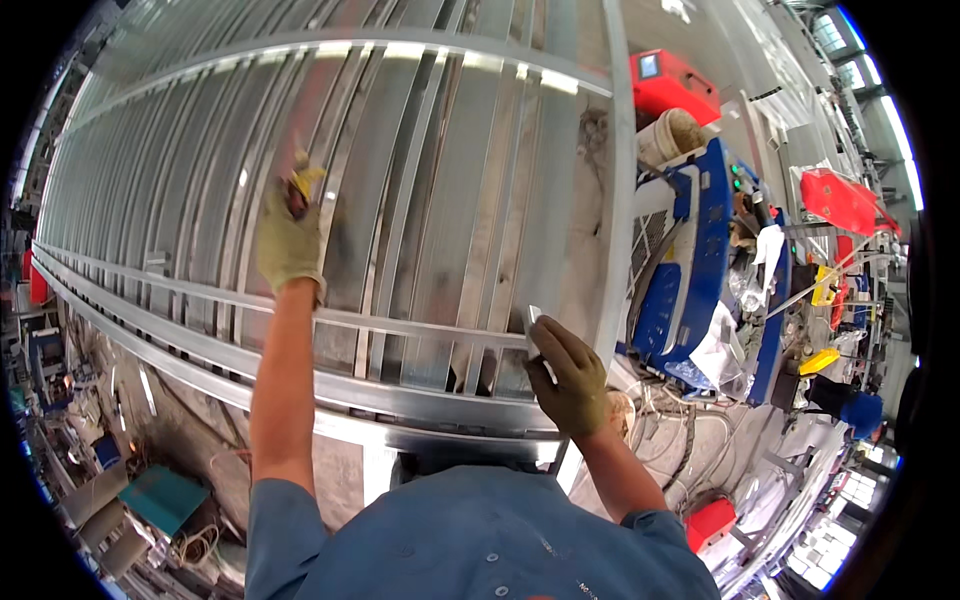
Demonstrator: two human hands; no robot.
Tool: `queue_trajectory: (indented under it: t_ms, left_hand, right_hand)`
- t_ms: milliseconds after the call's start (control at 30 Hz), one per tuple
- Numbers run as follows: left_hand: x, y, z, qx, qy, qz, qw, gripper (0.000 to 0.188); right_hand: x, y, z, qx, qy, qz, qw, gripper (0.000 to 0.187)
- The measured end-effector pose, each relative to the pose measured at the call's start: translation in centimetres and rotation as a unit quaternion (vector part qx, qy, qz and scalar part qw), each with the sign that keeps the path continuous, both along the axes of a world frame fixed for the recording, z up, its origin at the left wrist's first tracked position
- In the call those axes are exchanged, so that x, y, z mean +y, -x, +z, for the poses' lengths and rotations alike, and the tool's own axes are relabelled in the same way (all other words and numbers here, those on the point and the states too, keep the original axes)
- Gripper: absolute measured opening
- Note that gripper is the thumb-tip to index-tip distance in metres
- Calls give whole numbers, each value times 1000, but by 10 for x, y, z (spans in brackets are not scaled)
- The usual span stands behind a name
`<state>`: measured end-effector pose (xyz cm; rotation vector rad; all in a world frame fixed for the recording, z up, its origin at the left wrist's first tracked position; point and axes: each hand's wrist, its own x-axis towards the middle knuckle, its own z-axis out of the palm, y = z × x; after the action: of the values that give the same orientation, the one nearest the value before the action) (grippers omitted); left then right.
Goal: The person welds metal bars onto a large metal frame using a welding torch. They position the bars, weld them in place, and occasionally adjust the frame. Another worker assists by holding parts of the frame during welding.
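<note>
My left hand, in an olive work glove, reaches out over a large frame of silvery metal bars. Its fingers are closed round a yellow and dark red object; motion blur hides its kind, and a faint red streak runs beyond it. Nearer to me on the right, my right hand is gloved too. Between its thumb and fingers it pinches a small flat piece of light metal, right by the end of a cross bar near the frame's right corner.
Right of the frame stands a blue machine with bags and tools on it. Behind it are a dirty white bucket and a red box with a small screen. Cables lie on the floor; a green-topped stand is at lower left.
</note>
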<state>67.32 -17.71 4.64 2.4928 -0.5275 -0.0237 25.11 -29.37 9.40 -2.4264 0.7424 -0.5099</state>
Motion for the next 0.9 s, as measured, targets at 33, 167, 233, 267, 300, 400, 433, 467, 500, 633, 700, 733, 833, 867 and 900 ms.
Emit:
queue_trajectory:
  t_ms: [33, 167, 233, 267, 300, 400, 433, 467, 500, 633, 700, 733, 833, 867, 900]
  left_hand:
    - [-12, 11, -1, -26, -107, 20, 994, 54]
    - [-14, 30, -30, -17, -70, -12, 997, 57]
    - [-12, 43, -45, -8, -85, -22, 996, 61]
    - [-12, 46, -45, -4, -93, -27, 995, 63]
    - [-11, 48, -45, -6, -90, -32, 995, 65]
    - [-6, 52, -44, 5, -93, -40, 995, 71]
    - [-6, 53, -45, 20, -101, -40, 994, 72]
    - [0, 52, -43, 34, -114, -33, 992, 73]
    - [7, 52, -41, 30, -114, -42, 992, 75]
    - [25, 55, -23, 63, -121, -64, 989, 84]
    - [36, 60, -22, 65, -126, -67, 988, 82]
    - [50, 54, -33, 56, -114, -78, 989, 83]
    - [66, 60, -33, 43, -113, -77, 990, 83]
    - [70, 64, -30, 41, -117, -73, 990, 82]
    - [74, 68, -27, 47, -124, -65, 989, 80]
  right_hand:
    - [-10, -10, 2, -19, 49, 14, 999, 44]
    - [-43, -38, -7, -29, 96, 25, 995, 46]
    - [-48, -54, -21, -29, 118, 49, 991, 46]
    - [-49, -65, -26, -27, 135, 68, 988, 46]
    - [-50, -79, -33, -26, 152, 87, 984, 46]
    - [-44, -120, -59, -24, 179, 145, 973, 43]
    - [-43, -128, -68, -21, 196, 160, 967, 42]
    - [-38, -135, -75, -10, 175, 172, 969, 45]
    - [-36, -137, -81, 11, 178, 174, 968, 45]
    - [-30, -135, -71, 62, 153, 177, 970, 48]
    - [-28, -130, -67, 54, 137, 176, 973, 51]
    - [-26, -132, -65, 40, 132, 179, 974, 53]
    - [-28, -126, -55, 24, 108, 158, 981, 57]
    - [-26, -122, -50, 22, 98, 148, 984, 58]
    - [-26, -116, -45, 20, 90, 129, 987, 58]
